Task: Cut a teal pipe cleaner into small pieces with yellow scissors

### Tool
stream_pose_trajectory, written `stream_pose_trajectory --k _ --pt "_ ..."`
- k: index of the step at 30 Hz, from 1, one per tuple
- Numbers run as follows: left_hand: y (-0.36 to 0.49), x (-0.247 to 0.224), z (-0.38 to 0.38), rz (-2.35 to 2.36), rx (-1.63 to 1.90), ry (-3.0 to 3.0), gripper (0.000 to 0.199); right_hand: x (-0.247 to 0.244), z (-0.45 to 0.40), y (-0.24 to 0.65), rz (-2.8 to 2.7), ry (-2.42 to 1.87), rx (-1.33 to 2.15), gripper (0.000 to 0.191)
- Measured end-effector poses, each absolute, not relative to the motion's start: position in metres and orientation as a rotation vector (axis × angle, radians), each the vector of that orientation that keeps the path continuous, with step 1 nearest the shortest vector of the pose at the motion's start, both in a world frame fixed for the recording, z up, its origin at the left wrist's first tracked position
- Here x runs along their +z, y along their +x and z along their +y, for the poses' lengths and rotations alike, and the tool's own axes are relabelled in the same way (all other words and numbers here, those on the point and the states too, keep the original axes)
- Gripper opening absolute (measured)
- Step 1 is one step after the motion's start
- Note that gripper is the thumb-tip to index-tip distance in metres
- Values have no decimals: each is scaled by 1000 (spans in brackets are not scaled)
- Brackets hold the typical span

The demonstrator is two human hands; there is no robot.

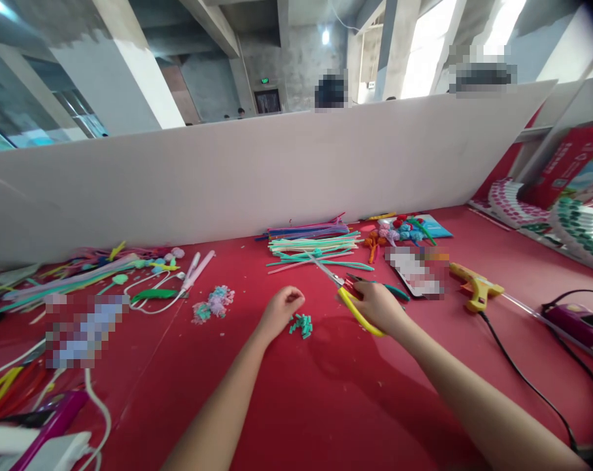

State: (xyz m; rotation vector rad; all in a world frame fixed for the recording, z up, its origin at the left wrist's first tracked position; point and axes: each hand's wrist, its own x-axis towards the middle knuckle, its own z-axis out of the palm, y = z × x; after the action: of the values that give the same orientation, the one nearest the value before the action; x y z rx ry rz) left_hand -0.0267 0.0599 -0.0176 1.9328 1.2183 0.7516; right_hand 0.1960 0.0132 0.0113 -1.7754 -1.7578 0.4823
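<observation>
My right hand (pixel 374 306) grips scissors (pixel 357 314) with yellow handles, their blades pointing up and left toward the pipe cleaners. Just left of centre, my left hand (pixel 280 313) is closed, thumb and fingertips curled together; anything between them is too small to make out. Beside it on the red table lies a small heap of short teal cut pieces (pixel 303 325). Beyond the blades, a bundle of pipe cleaners (pixel 310 245) in mint, cream, blue and pink lies crosswise. Teal-handled pliers (pixel 397 292) lie partly hidden behind my right hand.
A yellow glue gun (pixel 476 286) with a black cord lies right. Pastel fuzzy pieces (pixel 214 304) and a white-pink wand-shaped tool (pixel 198 269) lie left, near loose white cables. Colourful pompoms (pixel 399 229) sit at the back right. A white partition (pixel 237 176) borders the red table.
</observation>
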Motion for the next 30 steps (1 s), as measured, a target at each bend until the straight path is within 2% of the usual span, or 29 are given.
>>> stream_pose_trajectory --k 2,4,12,17,23,30 --pt "-34 -14 66 1266 813 1944 16 19 17 191 -1840 -1834 228 42" --pt "-41 -11 66 1300 802 2000 15 18 18 186 -1865 -1853 129 39" --pt "-70 -3 53 1297 511 2090 10 -18 14 187 -1902 -1884 209 28" --pt "-66 -6 53 1286 407 2109 7 -16 16 187 -1917 -1878 245 24" --pt "-66 -4 52 1270 393 2101 14 -16 14 187 -1917 -1875 236 26" --pt "-73 -6 52 1218 370 1877 14 -12 12 186 -1932 -1862 233 27"
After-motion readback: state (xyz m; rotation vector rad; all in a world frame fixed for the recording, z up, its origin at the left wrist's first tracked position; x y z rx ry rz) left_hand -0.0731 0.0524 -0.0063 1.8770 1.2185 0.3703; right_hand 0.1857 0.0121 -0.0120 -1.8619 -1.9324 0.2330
